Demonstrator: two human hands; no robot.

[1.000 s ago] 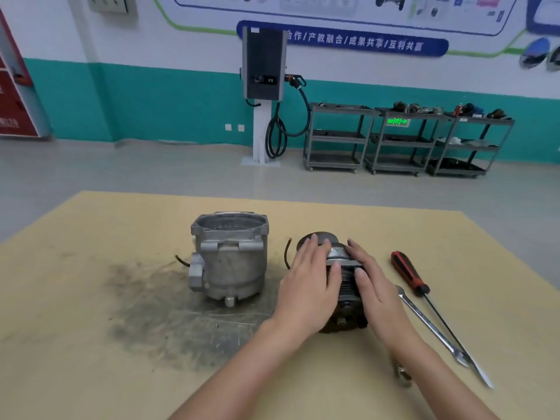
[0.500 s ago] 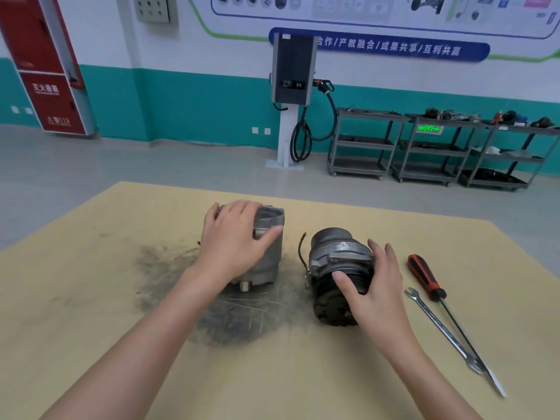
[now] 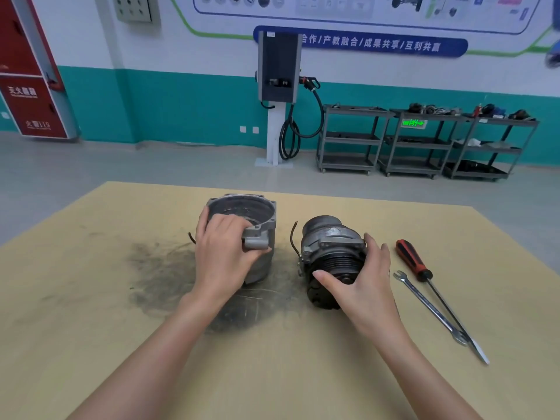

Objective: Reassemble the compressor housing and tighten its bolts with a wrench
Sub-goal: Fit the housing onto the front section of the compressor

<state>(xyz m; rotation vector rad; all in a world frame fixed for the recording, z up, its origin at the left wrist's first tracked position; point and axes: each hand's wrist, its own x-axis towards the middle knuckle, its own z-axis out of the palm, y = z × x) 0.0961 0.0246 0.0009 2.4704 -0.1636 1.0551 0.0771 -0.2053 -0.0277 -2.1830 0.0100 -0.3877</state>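
Left hand: my left hand (image 3: 225,256) wraps the housing shell (image 3: 257,225), fingers curled over its near rim and thumb under the lug, so I can tip its open mouth toward the other half.
Right hand: my right hand (image 3: 362,278) cups the pulley end of the compressor body (image 3: 327,247), thumb on its face, steadying it on its side for mating.
Where they sit: both rest mid-table, just beside each other, nearer the far edge, over the dark smear (image 3: 163,274).
Tools: wrench (image 3: 430,307) and screwdriver (image 3: 424,277) lie toward the right edge, within my reach.
Hidden: I see no bolts anywhere; my palm covers the shell's near wall, and the body's mating face points away.
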